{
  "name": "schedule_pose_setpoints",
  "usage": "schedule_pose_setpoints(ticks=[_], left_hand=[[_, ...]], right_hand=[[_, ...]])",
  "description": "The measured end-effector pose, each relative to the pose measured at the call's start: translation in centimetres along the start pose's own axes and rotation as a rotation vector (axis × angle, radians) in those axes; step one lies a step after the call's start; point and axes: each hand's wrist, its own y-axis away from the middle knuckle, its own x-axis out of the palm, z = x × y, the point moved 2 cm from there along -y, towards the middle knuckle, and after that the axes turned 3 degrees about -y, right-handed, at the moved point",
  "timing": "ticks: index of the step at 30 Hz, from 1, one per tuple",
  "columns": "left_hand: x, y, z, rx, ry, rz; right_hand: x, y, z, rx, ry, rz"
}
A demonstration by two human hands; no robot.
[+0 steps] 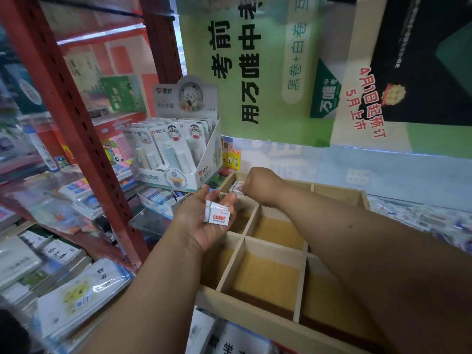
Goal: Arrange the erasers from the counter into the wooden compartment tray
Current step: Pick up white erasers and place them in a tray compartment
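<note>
Wooden tray (258,319) is sitting closest, its near compartments showing bare yellowish floors, nothing in them. Thin dividers are splitting it into a grid, so fingers are going to be working in tight pockets.

Left hand (201,221) is lying palm up over the tray's left edge, fingers loosely curled, cradling a small stack of erasers (217,213) rather than pinching them. They're white blocks in paper sleeves with red print. Judging by look: light, firm rubber, not fragile, and the glossy sleeves are probably a bit slick. A loose stack on an open palm is likely to slide if the hand tilts.

Right hand (258,183) is reaching further in, wrist bent down over the far left compartment, fingers hidden behind the wrist. Can't tell whether they're closed on anything. More white erasers (236,187) are already sitting in that compartment, just beside the hand.

Best hold, I'd say: thumb and forefinger across the two long sides of the sleeve, one block at a time, then lowering it flat so it's packing against its neighbours. Squeezing the ends risks pushing the rubber out of the sleeve.

Beyond the tray, a white display box (178,159) of carded stationery is standing by the red shelf post (76,118)
</note>
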Motion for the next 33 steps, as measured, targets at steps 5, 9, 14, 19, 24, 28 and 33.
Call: schedule_pose_setpoints(ticks=[5, 9, 14, 19, 24, 28, 33], left_hand=[[-0.3, 0.6, -0.2, 0.006, 0.058, 0.023], [-0.2, 0.5, -0.1, -0.024, 0.057, 0.022], [0.0, 0.0, -0.1, -0.037, 0.08, 0.01], [-0.1, -0.7, -0.1, -0.009, 0.073, 0.021], [0.0, -0.6, 0.0, 0.042, 0.039, 0.061], [0.2, -0.6, -0.1, 0.01, 0.077, 0.106], [-0.3, -0.7, -0.5, 0.001, 0.128, 0.016]], right_hand=[[0.0, 0.5, -1.0, 0.001, -0.327, 0.042], [0.8, 0.2, -1.4, 0.063, -0.096, 0.062], [1.0, 0.5, -0.7, 0.102, -0.016, 0.092], [-0.8, 1.7, 1.8, -0.1, -0.499, 0.071], [-1.2, 3.3, 3.9, -0.229, -0.509, 0.202], [-1.6, 3.3, 4.2, -0.096, -0.749, 0.205], [-4.1, 1.4, 2.0, 0.045, -0.648, -0.067]])
